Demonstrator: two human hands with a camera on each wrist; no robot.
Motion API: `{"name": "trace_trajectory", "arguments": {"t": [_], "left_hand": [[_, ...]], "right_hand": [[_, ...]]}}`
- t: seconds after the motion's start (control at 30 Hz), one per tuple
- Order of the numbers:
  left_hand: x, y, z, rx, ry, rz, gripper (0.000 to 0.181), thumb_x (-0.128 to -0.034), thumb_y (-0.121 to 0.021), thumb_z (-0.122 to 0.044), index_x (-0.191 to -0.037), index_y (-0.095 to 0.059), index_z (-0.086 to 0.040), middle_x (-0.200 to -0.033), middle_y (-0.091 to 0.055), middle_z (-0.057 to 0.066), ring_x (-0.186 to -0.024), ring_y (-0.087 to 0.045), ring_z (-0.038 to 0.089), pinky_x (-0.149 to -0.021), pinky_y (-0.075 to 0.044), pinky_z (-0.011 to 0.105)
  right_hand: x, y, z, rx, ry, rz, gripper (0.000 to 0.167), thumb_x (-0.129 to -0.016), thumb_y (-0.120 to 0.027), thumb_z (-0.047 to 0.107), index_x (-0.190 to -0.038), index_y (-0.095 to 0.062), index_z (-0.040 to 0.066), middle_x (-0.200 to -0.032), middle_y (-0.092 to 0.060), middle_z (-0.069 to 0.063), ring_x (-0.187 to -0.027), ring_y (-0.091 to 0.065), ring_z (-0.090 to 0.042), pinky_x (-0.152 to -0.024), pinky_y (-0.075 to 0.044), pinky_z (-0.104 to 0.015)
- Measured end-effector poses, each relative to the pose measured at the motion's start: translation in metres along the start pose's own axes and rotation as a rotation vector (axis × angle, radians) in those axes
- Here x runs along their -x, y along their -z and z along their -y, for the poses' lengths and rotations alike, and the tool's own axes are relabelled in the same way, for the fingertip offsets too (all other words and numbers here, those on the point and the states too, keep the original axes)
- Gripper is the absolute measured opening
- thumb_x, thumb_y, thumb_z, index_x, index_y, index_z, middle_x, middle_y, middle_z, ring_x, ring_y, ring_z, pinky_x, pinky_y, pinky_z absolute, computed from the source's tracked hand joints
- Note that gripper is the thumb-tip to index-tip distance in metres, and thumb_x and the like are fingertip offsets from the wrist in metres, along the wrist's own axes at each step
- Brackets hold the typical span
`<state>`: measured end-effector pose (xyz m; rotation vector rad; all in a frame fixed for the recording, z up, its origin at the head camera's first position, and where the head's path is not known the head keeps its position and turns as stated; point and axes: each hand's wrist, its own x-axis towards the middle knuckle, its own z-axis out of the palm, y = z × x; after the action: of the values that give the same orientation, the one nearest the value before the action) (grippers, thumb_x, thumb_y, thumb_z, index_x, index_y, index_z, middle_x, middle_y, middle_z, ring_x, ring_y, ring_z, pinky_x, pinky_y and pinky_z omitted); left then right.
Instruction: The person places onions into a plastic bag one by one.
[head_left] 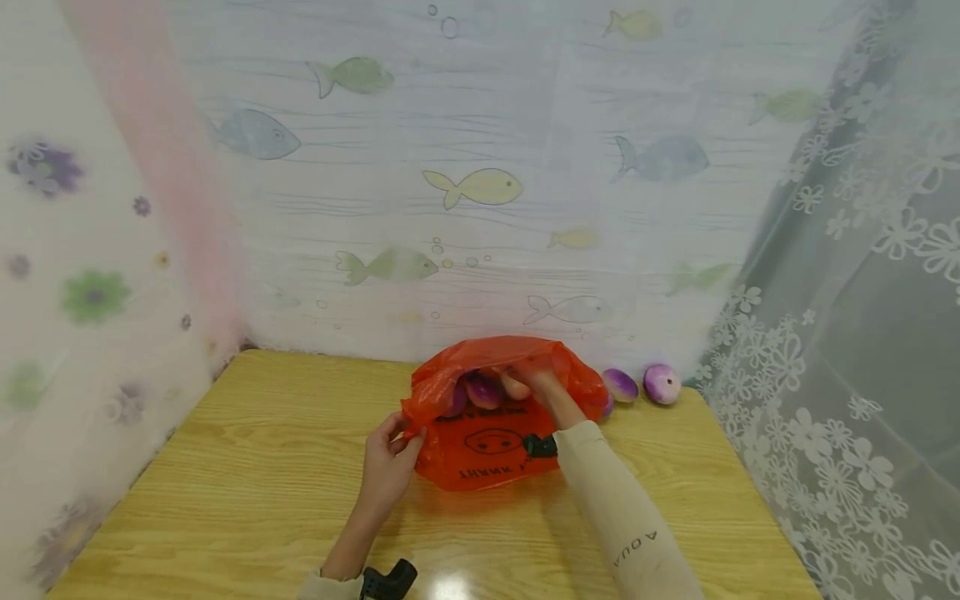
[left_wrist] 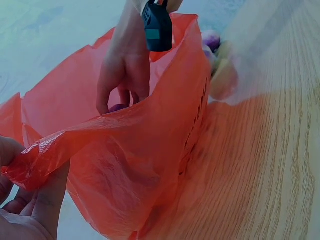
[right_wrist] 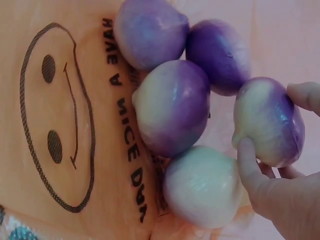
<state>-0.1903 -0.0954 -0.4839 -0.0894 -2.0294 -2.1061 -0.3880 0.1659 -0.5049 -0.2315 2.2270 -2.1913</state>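
A thin red plastic bag (head_left: 465, 462) with printed black lettering and a smiling face lies on the table, its mouth held up. My left hand (head_left: 386, 462) pinches the bag's left rim between thumb and fingers. Through the mouth reaches my right hand (head_left: 553, 396). Inside, the fingers of that hand hold a turnip-like purple-and-white vegetable (right_wrist: 270, 122), as the right wrist view shows. Beside it in the bag sit several similar vegetables, among them a pale one (right_wrist: 202, 185) and a two-toned one (right_wrist: 172, 107). The left wrist view shows little of the bag's contents.
Two more purple vegetables, one tilted (head_left: 620, 385) and one with a dark spot (head_left: 662, 384), rest at the table's back edge, right of the bag. The wooden table (head_left: 262, 467) meets a fish-patterned curtain (head_left: 480, 250) behind. Sheer flowered fabric (head_left: 847, 400) hangs along the right side.
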Motion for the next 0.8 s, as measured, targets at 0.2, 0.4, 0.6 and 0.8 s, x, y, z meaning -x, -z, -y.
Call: {"name": "trace_trajectory", "arguments": {"t": [0.2,0.4,0.6,0.8], "left_hand": [[0.0,-0.001,0.002,-0.006,-0.027,-0.005,0.026,-0.0983,-0.062,0.001,-0.125,-0.062,0.003,-0.12,-0.061,0.019,-0.089,-0.071,0.021,-0.077,-0.058,0.022],[-0.001,-0.001,0.002,0.006,-0.008,-0.003,0.027,-0.0982,-0.061,0.002,-0.125,-0.062,0.002,-0.121,-0.061,0.018,-0.089,-0.07,0.02,-0.076,-0.058,0.023],[0.0,-0.001,0.001,0.002,0.011,-0.005,0.028,-0.0987,-0.061,0.001,-0.126,-0.061,0.001,-0.121,-0.061,0.018,-0.09,-0.071,0.02,-0.076,-0.058,0.023],[-0.001,0.0,0.0,0.012,0.015,-0.014,0.027,-0.099,-0.061,0.0,-0.126,-0.061,0.002,-0.12,-0.061,0.018,-0.09,-0.071,0.02,-0.077,-0.058,0.022]], "right_hand": [[0.036,-0.017,0.05,0.116,-0.069,-0.04,0.012,-0.093,-0.067,0.015,-0.101,-0.07,0.007,-0.093,-0.062,0.008,-0.094,-0.058,-0.02,-0.097,-0.052,-0.039],[0.046,-0.018,0.058,0.177,-0.049,-0.07,0.022,-0.094,-0.068,0.02,-0.109,-0.069,0.003,-0.101,-0.064,0.001,-0.093,-0.058,-0.016,-0.096,-0.051,-0.04],[0.058,-0.019,0.058,0.177,0.061,-0.112,0.023,-0.091,-0.072,0.007,-0.111,-0.069,-0.003,-0.106,-0.069,-0.01,-0.094,-0.06,-0.018,-0.08,-0.052,-0.03],[0.075,-0.018,0.073,0.141,-0.072,0.005,0.013,-0.093,-0.071,0.01,-0.102,-0.068,0.001,-0.095,-0.06,-0.004,-0.083,-0.053,-0.017,-0.075,-0.049,-0.032]]}}
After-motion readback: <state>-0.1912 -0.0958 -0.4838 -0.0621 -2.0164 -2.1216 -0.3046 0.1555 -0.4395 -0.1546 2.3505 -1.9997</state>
